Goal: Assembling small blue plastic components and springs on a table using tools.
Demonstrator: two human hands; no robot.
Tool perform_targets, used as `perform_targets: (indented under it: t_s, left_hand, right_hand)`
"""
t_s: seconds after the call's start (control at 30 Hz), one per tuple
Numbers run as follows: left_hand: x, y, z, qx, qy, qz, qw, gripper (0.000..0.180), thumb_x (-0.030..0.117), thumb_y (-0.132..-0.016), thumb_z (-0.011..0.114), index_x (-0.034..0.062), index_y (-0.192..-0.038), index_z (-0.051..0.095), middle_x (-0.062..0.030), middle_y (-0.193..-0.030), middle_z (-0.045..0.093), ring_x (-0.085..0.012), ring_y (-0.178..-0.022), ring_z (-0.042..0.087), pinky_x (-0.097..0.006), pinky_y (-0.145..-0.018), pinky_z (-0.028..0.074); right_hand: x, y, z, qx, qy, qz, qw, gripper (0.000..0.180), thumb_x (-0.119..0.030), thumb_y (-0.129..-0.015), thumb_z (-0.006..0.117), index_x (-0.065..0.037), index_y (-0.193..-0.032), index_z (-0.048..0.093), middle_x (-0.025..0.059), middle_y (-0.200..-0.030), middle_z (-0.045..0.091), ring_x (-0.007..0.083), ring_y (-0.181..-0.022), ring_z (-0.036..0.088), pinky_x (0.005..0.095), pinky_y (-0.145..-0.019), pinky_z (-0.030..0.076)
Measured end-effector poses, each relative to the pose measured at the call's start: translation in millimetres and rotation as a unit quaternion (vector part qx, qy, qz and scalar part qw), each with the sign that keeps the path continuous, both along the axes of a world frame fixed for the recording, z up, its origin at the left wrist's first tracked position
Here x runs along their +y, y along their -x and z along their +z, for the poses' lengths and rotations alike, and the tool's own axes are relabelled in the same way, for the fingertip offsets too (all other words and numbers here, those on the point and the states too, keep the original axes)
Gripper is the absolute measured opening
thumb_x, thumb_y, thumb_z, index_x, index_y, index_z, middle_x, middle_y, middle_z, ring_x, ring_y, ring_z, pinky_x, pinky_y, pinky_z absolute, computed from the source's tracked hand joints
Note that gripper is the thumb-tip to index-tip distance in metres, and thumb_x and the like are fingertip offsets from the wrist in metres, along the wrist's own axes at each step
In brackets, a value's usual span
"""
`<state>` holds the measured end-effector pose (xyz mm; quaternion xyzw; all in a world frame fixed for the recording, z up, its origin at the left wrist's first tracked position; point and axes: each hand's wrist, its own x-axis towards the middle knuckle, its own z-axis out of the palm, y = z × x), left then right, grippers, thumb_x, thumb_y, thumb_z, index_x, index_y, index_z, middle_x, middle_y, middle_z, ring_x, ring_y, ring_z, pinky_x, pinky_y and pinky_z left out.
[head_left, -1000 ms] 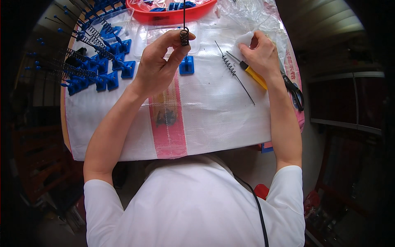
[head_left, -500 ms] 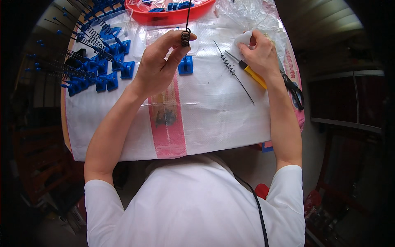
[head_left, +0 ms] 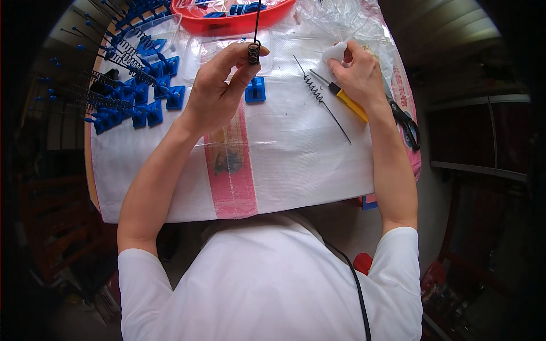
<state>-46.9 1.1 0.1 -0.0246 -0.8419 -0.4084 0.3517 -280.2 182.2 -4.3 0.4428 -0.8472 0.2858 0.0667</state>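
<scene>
A black coiled spring (head_left: 253, 54) with a straight wire rising from it is pinched upright between the thumb and fingers of my left hand (head_left: 219, 85). Just below that spring, a blue square base (head_left: 255, 91) stands on the covered table. My right hand (head_left: 359, 71) is closed on a white rounded object (head_left: 335, 53), partly hidden by my fingers; its exact kind does not show. Beneath the right wrist lies a yellow-handled screwdriver (head_left: 348, 104). Another black spring with straight wire ends (head_left: 314, 89) rests on the table to its left.
Several blue bases with springs and rods (head_left: 139, 91) crowd the left side. A red basin (head_left: 227, 24) holding blue parts stands at the back, with a clear plastic lid (head_left: 196, 51) before it. Black-handled scissors (head_left: 405, 120) and crumpled clear plastic (head_left: 364, 23) are on the right.
</scene>
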Motion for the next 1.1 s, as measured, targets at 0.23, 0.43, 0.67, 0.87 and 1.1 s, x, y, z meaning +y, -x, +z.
perform_targets:
  t_s: [0.23, 0.43, 0.67, 0.87, 1.1]
  left_hand:
    - [-0.4, -0.1, 0.5, 0.002, -0.003, 0.011, 1.000, 0.022, 0.004, -0.097, 0.062, 0.0054, -0.119, 0.064, -0.0066, -0.099, 0.068, -0.0175, -0.091, 0.067, -0.031, -0.082, 0.054]
    - [-1.0, 0.5, -1.1, 0.008, -0.012, 0.005, 1.000, 0.022, 0.004, -0.097, 0.062, 0.0055, -0.119, 0.064, -0.0066, -0.100, 0.069, -0.0173, -0.091, 0.067, -0.031, -0.082, 0.054]
    - [-1.2, 0.7, -2.2, 0.006, -0.024, 0.004, 1.000, 0.022, 0.004, -0.097, 0.063, 0.0053, -0.119, 0.064, -0.0057, -0.099, 0.068, -0.0165, -0.091, 0.067, -0.031, -0.082, 0.054]
    - [-1.8, 0.6, -2.0, 0.015, -0.025, 0.001, 1.000, 0.022, 0.005, -0.097, 0.062, 0.0054, -0.119, 0.064, -0.0055, -0.099, 0.068, -0.0161, -0.090, 0.066, -0.031, -0.082, 0.054]
    - [-2.1, 1.0, -1.7, 0.011, -0.019, 0.004, 1.000, 0.022, 0.004, -0.097, 0.062, 0.0051, -0.119, 0.064, -0.0055, -0.099, 0.068, -0.0161, -0.091, 0.066, -0.031, -0.082, 0.053]
  right_hand:
    - [-0.5, -0.2, -0.5, -0.003, 0.001, 0.000, 1.000, 0.030, -0.026, -0.078, 0.072, 0.000, -0.093, 0.065, 0.0146, -0.076, 0.067, 0.0339, -0.075, 0.068, 0.0439, -0.077, 0.052]
    - [-0.4, -0.7, -0.1, -0.001, -0.003, -0.002, 1.000, 0.031, -0.026, -0.079, 0.072, -0.001, -0.094, 0.066, 0.0146, -0.077, 0.067, 0.0338, -0.075, 0.068, 0.0434, -0.077, 0.052]
    - [-0.2, -0.4, 0.0, -0.004, -0.012, -0.006, 1.000, 0.030, -0.026, -0.079, 0.072, -0.001, -0.094, 0.067, 0.0153, -0.077, 0.068, 0.0346, -0.076, 0.069, 0.0438, -0.076, 0.052]
    - [-0.3, 0.2, -0.4, -0.001, -0.014, -0.005, 1.000, 0.029, -0.026, -0.079, 0.071, -0.001, -0.091, 0.066, 0.0151, -0.076, 0.068, 0.0351, -0.075, 0.069, 0.0441, -0.076, 0.052]
    - [-0.1, 0.7, -1.9, -0.001, -0.005, -0.001, 1.000, 0.029, -0.026, -0.078, 0.071, -0.001, -0.090, 0.065, 0.0151, -0.075, 0.067, 0.0349, -0.075, 0.069, 0.0444, -0.075, 0.053]
